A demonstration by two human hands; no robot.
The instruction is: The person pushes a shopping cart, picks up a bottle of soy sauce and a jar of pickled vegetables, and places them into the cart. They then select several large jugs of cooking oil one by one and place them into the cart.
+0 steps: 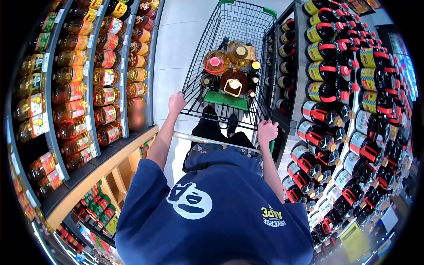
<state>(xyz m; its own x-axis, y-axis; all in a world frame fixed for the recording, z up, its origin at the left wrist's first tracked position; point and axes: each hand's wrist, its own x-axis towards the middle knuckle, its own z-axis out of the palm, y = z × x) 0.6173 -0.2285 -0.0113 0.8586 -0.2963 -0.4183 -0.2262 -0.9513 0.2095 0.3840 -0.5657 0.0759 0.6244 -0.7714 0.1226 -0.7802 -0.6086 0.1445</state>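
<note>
A black wire shopping cart [198, 66] with green corner trim stands in front of me. My left hand [177, 102] is closed at its near left corner. At the near right corner my right hand [267, 131] is also closed on the cart, a little lower in view. Inside lie a large oil jug with a pink cap [215, 62], a pale-capped golden jug [238, 52] and a dark amber jug with a handle [232, 83]. Several smaller dark bottles [253, 79] are beside them. A green panel [226, 100] crosses the cart's near end.
Shelves of golden oil bottles [106, 77] line the left side, above a wooden ledge [101, 170]. On the right, racks hold dark bottles with red handles and caps [324, 70]. A pale tiled floor [170, 53] runs between the left shelves and the cart.
</note>
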